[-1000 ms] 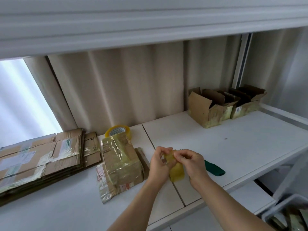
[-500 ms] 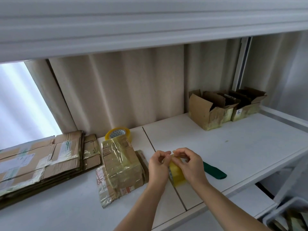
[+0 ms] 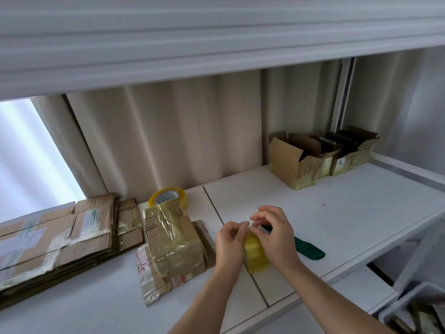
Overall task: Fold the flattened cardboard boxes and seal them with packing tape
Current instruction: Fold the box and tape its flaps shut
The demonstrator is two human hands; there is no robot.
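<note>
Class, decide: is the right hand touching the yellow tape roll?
Touching. The head view shows the right hand with fingers curled over the top of the yellow tape roll.

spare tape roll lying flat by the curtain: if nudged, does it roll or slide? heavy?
The spare tape roll lies flat on its side, so a nudge would probably slide it, not roll it. It looks thick with tape, so likely fairly dense. The taped box sits just in front and may block a push.
</note>
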